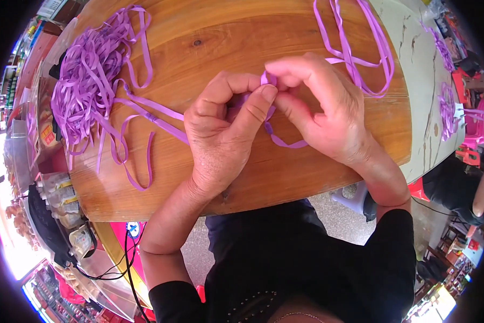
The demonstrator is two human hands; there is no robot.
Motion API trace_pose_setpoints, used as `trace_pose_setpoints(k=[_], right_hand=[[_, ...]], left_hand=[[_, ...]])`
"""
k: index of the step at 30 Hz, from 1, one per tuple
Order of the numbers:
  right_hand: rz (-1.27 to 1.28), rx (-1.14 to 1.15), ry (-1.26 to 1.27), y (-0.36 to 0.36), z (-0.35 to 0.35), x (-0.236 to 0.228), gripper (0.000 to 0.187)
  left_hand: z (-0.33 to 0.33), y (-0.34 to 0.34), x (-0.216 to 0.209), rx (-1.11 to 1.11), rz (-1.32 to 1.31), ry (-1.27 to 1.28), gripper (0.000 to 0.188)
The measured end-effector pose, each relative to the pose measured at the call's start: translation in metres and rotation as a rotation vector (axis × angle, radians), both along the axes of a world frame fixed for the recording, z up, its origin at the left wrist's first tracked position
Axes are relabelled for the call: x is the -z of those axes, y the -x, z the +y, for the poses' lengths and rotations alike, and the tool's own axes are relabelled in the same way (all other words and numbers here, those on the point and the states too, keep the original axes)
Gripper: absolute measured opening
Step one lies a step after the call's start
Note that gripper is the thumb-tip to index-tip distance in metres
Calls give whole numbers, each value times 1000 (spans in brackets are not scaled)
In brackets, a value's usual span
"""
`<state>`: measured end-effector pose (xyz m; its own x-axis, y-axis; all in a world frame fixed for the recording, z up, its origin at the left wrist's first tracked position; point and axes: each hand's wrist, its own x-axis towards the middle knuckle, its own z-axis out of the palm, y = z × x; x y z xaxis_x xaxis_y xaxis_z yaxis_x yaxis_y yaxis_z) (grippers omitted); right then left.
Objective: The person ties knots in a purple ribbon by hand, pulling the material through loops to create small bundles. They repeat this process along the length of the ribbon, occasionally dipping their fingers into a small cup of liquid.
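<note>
Over the brown wooden tabletop (236, 37), your left hand (220, 121) pinches a flat purple fabric ribbon (269, 79), partly hidden by fingers; your right hand (328, 105) curls half-open beside it, grip unclear. A tangled purple ribbon heap (88, 81) lies left, loose purple ribbon loops (388, 62) beyond your right hand.

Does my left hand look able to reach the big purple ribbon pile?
Probably yes: only loose purple strands lie between the left hand and the ribbon pile. The hand pinches a ribbon loop, though, and may need to let go first.
</note>
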<state>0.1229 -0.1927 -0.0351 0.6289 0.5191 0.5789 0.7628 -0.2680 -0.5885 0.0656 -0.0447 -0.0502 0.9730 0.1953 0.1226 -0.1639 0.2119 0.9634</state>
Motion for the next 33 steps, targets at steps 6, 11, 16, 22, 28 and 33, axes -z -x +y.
trace_pose_setpoints(k=[6, 11, 16, 22, 28, 33], right_hand=[[658, -287, -220, -4, -2, -1, 33], [532, -262, -162, -5, -3, -1, 31], [-29, -108, 40, -9, 0, 8, 32], [-440, -69, 88, -15, -2, 10, 39], [-464, -151, 29, -24, -4, 10, 37], [-452, -142, 58, -32, -9, 13, 14]], left_hand=[[3, 2, -6, 130, 75, 301, 5], [8, 2, -4, 145, 175, 411, 7], [6, 1, -2, 39, 254, 319, 10], [7, -1, -5, 5, 284, 68, 12], [27, -8, -2, 243, 413, 186, 14], [20, -6, -6, 209, 373, 80, 14]])
